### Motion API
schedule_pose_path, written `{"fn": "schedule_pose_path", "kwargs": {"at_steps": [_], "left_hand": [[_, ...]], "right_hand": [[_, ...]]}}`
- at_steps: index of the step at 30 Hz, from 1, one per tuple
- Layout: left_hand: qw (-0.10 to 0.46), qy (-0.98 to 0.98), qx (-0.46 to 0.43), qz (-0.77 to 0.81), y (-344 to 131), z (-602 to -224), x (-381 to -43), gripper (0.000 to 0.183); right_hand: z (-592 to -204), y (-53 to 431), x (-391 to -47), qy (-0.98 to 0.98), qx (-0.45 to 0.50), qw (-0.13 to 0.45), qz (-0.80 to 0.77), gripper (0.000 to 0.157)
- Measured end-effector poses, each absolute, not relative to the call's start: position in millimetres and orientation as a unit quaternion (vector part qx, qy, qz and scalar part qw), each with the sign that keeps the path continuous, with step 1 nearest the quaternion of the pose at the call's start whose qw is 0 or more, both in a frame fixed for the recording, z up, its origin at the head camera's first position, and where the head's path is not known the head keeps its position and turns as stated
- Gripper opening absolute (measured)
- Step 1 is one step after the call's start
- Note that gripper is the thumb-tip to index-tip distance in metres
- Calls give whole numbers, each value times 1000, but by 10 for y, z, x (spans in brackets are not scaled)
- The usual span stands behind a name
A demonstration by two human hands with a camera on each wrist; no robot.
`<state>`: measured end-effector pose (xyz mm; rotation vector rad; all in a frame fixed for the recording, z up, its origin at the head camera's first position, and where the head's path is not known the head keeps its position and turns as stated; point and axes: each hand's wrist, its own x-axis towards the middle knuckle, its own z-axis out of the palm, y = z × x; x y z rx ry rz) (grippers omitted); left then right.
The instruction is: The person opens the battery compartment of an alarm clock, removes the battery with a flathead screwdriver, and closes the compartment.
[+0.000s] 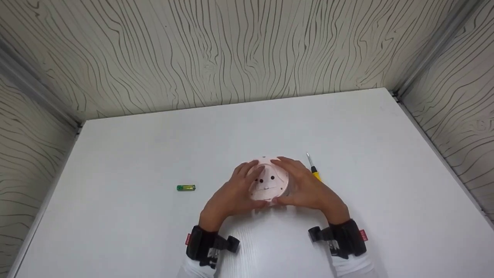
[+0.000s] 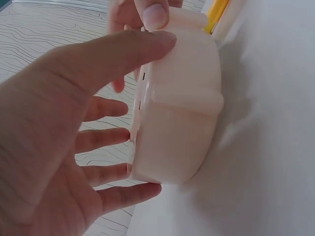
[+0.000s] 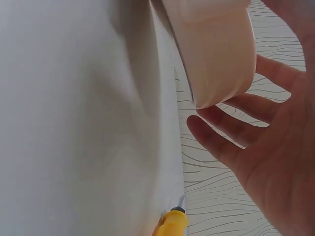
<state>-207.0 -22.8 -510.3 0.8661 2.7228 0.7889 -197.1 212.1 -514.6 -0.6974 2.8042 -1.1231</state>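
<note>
A pale pink, round plastic case [image 1: 272, 189] is between both hands, its flat side with dark holes facing up. My left hand [image 1: 235, 193] holds its left side, thumb at the near rim and fingers along the far rim. On the right side, my right hand [image 1: 308, 189] grips the case, its thumb close to the left thumb. Rounded bulges show on the side wall of the case [image 2: 182, 137] in the left wrist view. In the right wrist view, the visible lower edge of the case [image 3: 221, 59] stands off the tabletop. Its underside is hidden.
A yellow and black screwdriver [image 1: 314, 170] lies just right of the right hand, tip pointing away. One green battery [image 1: 186, 187] lies to the left on the white table [image 1: 135, 154]. Wood-patterned panels [image 1: 231, 50] rise behind the table and at both sides.
</note>
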Motion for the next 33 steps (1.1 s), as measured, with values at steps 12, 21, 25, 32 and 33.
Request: {"fn": "schedule_pose_path", "kwargs": {"at_steps": [12,21,25,32,33], "left_hand": [[66,902,289,315,-245,-5064,-2066,98],[37,887,305,346,-247,-5073,-2075,107],[31,881,308,357,-241,-5056,-2075,110],[17,886,306,349,-217,-5026,-2056,110],[16,888,303,346,-215,-5026,-2056,110]], "right_hand": [[-5026,2090,-1961,889,-242,-10,-388,88],[-4928,2095,-1930,881,-265,-43,-390,88],[-4889,2088,-1919,882,-269,-52,-384,89],[-4841,2052,-1901,877,-289,-72,-378,89],[-4839,2046,-1899,876,-293,-75,-375,89]]}}
